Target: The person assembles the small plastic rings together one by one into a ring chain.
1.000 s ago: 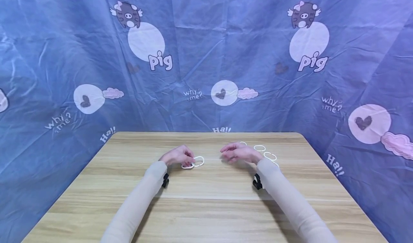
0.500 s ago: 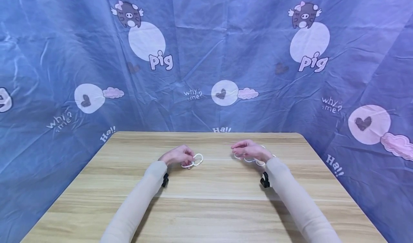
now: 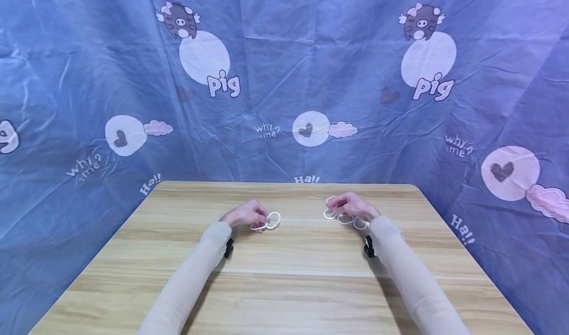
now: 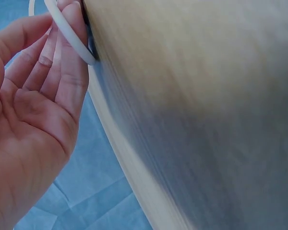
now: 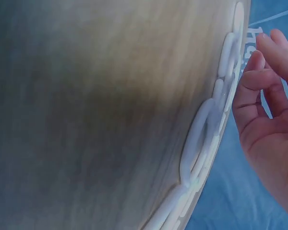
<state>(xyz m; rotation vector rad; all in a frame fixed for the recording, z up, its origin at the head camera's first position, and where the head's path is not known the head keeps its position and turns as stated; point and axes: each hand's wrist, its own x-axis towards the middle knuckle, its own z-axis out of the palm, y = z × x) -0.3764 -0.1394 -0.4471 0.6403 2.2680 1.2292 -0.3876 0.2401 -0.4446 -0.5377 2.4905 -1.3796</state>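
At the left of the table, my left hand (image 3: 248,214) pinches a pair of joined white ring links. One link (image 3: 273,220) sticks out to the right of its fingertips. In the left wrist view, a white link (image 4: 69,33) passes between thumb and fingers. Toward the back right, my right hand (image 3: 355,205) hovers over a row of white links (image 3: 345,219), with loosely bent fingers. The right wrist view has this hand (image 5: 269,105) holding nothing, its fingertips close to the links (image 5: 197,141) lying on the wood. Some links are hidden beneath the right hand.
A wood-grain table (image 3: 284,295) reaches to a blue printed curtain (image 3: 275,68) behind and at both sides. Each wrist carries a small black camera mount (image 3: 369,247). Pale long sleeves (image 3: 173,285) cover both arms.
My right hand has moved right, and several links now show at its left and front. My left hand stays in place; the link at its fingertips has tilted slightly.
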